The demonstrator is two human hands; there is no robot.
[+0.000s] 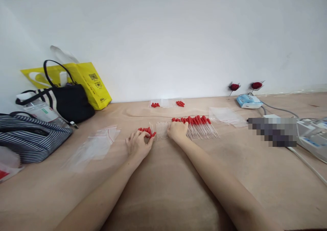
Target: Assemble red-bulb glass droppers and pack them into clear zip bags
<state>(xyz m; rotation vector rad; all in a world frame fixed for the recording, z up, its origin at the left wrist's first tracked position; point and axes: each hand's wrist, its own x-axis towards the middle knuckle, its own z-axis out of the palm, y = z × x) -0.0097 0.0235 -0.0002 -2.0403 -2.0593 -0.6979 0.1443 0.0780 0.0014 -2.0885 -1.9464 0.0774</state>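
On the wooden table, my left hand [139,143] is closed, with a red rubber bulb [152,135] between thumb and forefinger. Under and behind its fingers lie more loose red bulbs [144,129]. A row of bare thin glass tubes [161,130] is spread between my two hands. My right hand [177,130] is curled shut at the right end of these tubes; whatever its fingertips grip is hidden. To its right lies a row of glass droppers [200,127], tubes with red bulbs fitted on their far ends.
Two bulb groups lie on a clear bag [168,103] near the wall. Zip bags [95,144] spread out left, more bags [226,116] right. Farther left stand a yellow bag [95,88], black handbag [74,103] and striped bag [38,139]. Tissues [249,101] and a white device [313,135] sit right.
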